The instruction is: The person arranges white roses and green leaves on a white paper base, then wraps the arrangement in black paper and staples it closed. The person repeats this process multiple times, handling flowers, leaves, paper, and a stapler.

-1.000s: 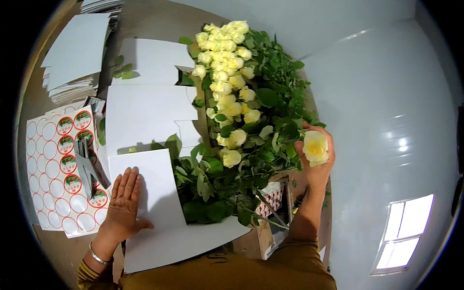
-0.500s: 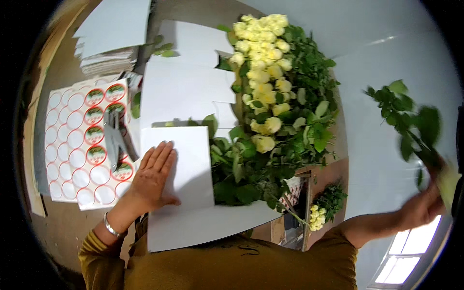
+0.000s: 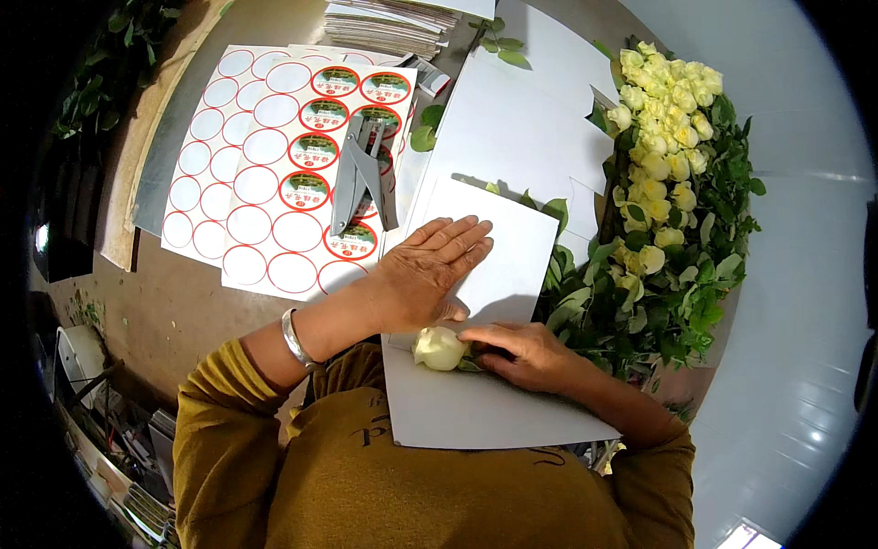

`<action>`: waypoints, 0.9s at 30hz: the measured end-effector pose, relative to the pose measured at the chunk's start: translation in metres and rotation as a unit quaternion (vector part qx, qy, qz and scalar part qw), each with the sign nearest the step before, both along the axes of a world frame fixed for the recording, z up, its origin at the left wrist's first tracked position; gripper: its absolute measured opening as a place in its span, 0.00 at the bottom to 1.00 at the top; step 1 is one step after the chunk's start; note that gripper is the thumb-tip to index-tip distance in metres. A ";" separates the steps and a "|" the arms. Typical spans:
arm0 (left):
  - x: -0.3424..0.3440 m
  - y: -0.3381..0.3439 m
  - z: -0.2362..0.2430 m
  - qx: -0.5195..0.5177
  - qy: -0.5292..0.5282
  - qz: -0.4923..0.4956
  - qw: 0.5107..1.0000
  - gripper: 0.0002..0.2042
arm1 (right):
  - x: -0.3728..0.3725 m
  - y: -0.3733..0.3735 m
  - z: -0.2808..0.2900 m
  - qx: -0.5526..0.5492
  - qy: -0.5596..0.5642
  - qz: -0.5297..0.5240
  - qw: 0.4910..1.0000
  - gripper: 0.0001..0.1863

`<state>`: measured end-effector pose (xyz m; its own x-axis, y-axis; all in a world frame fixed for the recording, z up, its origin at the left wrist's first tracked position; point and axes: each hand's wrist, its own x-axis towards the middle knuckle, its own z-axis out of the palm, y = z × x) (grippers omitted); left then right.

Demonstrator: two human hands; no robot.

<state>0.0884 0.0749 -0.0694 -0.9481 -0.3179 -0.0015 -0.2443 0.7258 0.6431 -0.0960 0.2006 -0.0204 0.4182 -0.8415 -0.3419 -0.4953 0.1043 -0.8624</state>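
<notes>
My left hand [image 3: 422, 276] lies flat with its fingers stretched out on a folded white cardboard sheet [image 3: 498, 252], a silver bangle at its wrist. Just below it, a single pale yellow rose [image 3: 439, 349] rests on the sheet's lower flap [image 3: 485, 403], its bloom facing left. My right hand [image 3: 526, 355] is closed on the rose right behind the bloom, thumb and fingers together. The hand and forearm hide most of its stem. Beyond the sheet, leaves poke out from beneath its right edge.
Many pale yellow roses [image 3: 672, 156] with leafy stems lie piled at the right. A grey stapler [image 3: 359, 178] sits on sheets of round, red-rimmed stickers [image 3: 256, 188] at the left. A stack of cardboard [image 3: 389, 27] stands at the back, and dark foliage [image 3: 110, 69] is at the far left.
My right hand has come in from the far right with the rose and laid it on the lower flap. My left hand stays flat on the sheet. The view has shifted left.
</notes>
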 end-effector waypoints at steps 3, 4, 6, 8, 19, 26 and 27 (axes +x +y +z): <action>-0.004 -0.002 -0.001 -0.008 -0.019 -0.002 1.000 0.35 | 0.000 0.002 -0.003 -0.007 0.018 0.005 1.000 0.20; -0.005 -0.004 0.000 0.005 -0.022 -0.003 1.000 0.35 | 0.000 0.003 -0.003 -0.009 0.033 0.003 0.999 0.20; -0.002 -0.008 0.008 0.028 -0.024 -0.010 0.999 0.34 | 0.002 0.009 -0.011 -0.096 0.056 0.011 0.994 0.20; -0.001 -0.017 0.018 0.086 -0.030 -0.042 0.995 0.39 | 0.002 0.012 -0.016 -0.171 0.094 0.028 0.980 0.21; -0.010 -0.021 0.036 0.093 -0.101 -0.065 0.988 0.54 | -0.029 -0.001 0.000 -0.026 0.032 -0.090 0.995 0.16; -0.010 -0.017 0.039 0.106 -0.115 -0.043 0.987 0.54 | -0.276 -0.012 0.043 -0.041 0.418 -0.396 0.816 0.15; -0.011 -0.017 0.040 0.105 -0.114 -0.044 0.987 0.55 | -0.299 -0.004 0.027 -0.032 0.485 -0.353 0.799 0.18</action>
<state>0.0772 0.0576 -0.0296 -0.9397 -0.2039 -0.2747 -0.3415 0.6079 0.7168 -0.3953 0.1971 0.0071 -0.6047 -0.7795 -0.1632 -0.7714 0.6243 -0.1233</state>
